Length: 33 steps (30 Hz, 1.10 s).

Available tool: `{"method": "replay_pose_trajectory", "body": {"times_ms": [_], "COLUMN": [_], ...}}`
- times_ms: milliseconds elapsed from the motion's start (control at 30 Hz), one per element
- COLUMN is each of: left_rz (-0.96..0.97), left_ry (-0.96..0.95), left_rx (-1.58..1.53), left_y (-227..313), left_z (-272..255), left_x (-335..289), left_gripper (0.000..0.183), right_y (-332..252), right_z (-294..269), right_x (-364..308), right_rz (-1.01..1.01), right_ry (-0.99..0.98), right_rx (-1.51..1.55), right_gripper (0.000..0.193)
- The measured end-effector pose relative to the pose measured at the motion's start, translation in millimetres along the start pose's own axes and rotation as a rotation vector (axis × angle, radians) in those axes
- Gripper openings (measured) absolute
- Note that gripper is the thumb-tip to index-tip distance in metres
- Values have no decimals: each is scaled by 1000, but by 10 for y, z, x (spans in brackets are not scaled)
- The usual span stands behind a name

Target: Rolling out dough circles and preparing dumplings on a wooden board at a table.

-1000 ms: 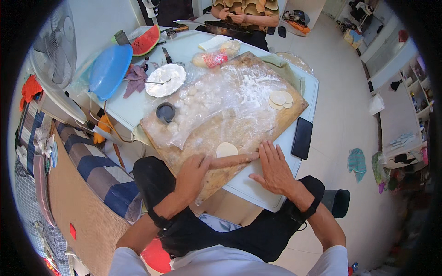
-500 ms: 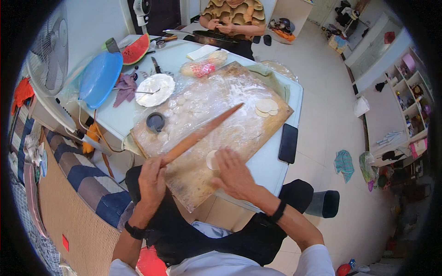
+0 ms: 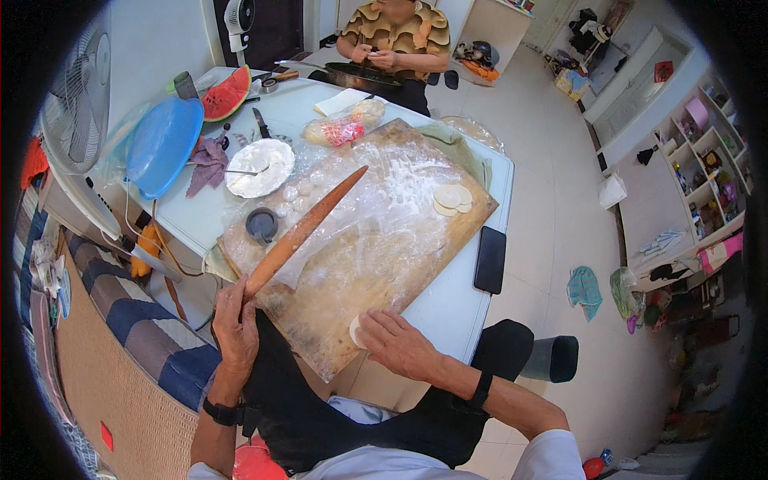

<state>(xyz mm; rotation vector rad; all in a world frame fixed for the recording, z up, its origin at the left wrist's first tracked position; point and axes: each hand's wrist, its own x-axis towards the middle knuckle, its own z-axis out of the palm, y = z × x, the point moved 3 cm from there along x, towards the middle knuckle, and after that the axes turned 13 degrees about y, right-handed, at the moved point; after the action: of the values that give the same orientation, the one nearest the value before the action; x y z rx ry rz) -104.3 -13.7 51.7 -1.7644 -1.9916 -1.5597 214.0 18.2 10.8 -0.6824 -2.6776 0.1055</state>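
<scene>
Dough round under the right hand, rolling pin in the left hand

From afar I see the right hand's fingers close together over the dough round, by the board's near corner; whether they pinch it, I can't tell. The left hand's fingers wrap the rolling pin's near end; its long axis slants away rightward, the dough round to its right, on the right hand's side. Beyond, flat dough discs overlap by the board's right corner.

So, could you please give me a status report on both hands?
Left hand gripping rolling pin, angled over board. Right hand on dough round, board's near edge. Black phone beside board, apart from both hands.
</scene>
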Motion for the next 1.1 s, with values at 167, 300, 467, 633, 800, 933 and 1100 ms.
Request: {"method": "replay_pose_trajectory", "body": {"times_ms": [167, 300, 467, 633, 800, 933, 1100], "left_rz": [19, -45, 26, 14, 0, 23, -20], "left_ry": [12, 2, 6, 35, 69, 105, 87], "left_rx": [-12, -42, 5, 46, 11, 16, 18], "left_y": [23, 37, -18, -94, -74, -116, -121], "left_z": [-16, -17, -73, -94, -16, -29, -72], "left_x": [15, 18, 92, 123, 134, 99, 114], "left_gripper": [47, 46, 45, 44, 42, 39, 40], "right_y": [-18, 73, 681, 1642, 2217, 1861, 1186], "right_z": [-7, -55, -322, -864, -935, -421, 116], "right_x": [11, 43, 120, 285, 429, 638, 1175], "right_rz": [-114, 49, 894, 838, 478, 360, 198], "right_ry": [149, 293, 402, 615, 716, 533, 314], "right_rx": [70, 229, 570, 83, -200, -15, 142], "right_gripper": [45, 31, 21, 23, 25, 25, 21]}}
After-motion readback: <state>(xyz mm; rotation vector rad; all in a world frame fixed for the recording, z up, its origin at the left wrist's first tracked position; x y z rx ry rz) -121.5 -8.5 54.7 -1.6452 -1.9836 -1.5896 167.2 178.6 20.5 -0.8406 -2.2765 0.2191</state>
